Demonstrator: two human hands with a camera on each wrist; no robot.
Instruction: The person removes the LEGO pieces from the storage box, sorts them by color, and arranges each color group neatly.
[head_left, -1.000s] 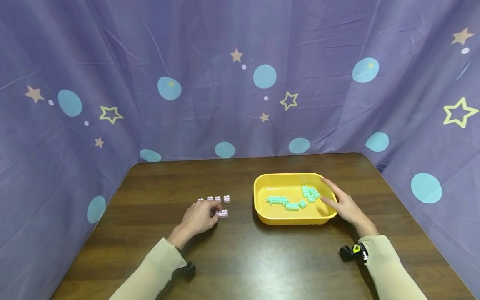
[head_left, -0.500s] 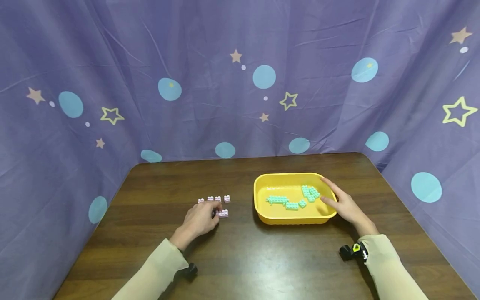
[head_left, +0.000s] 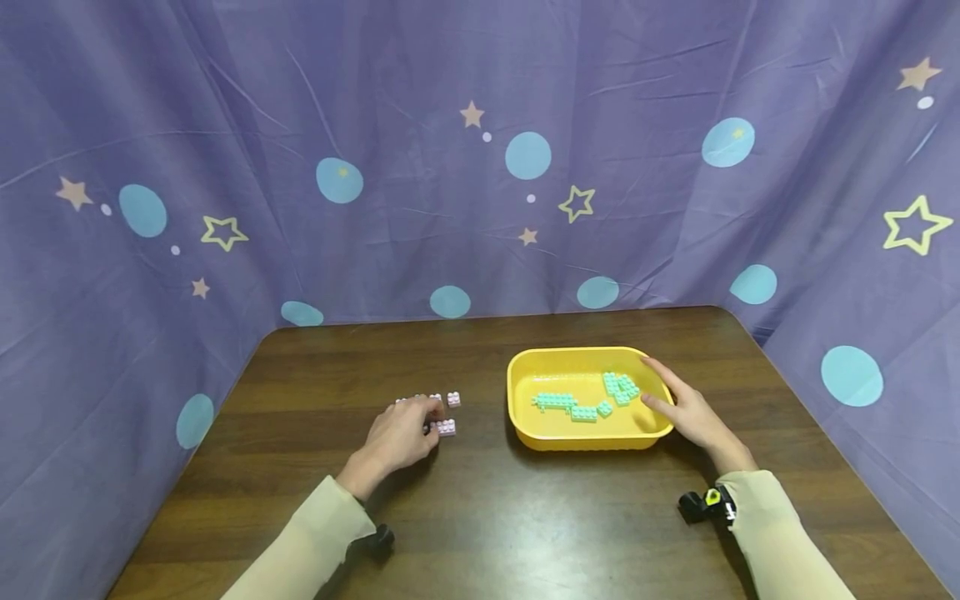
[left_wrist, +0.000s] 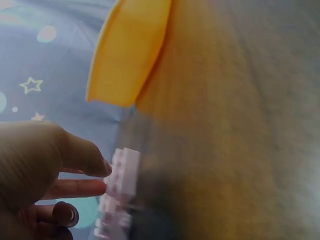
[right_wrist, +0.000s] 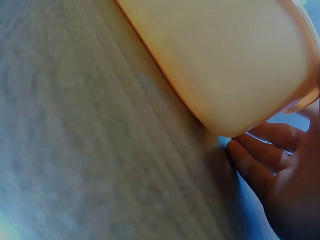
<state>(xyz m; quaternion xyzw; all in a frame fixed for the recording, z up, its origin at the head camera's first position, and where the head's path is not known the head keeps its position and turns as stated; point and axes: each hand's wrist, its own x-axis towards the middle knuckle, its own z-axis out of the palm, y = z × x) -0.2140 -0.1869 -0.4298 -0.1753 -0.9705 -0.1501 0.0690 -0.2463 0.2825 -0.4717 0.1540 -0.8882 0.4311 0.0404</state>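
Purple curtain (head_left: 420, 75) backs the brown table (head_left: 480, 517). Left of the yellow tray (head_left: 592, 442), the left hand (head_left: 397, 433) has thumb and finger at the pink brick (head_left: 447, 427); whether they pinch it, I cannot tell. The right hand's (head_left: 693, 412) fingers spread on the tray's right end. Squeezing the brick's opposite sides should spare the smaller pink bricks (head_left: 453, 399) beyond.

A curtained-off booth: purple star-print cloth (head_left: 420, 233) hangs behind and beside a wood-grain table (head_left: 465, 500)
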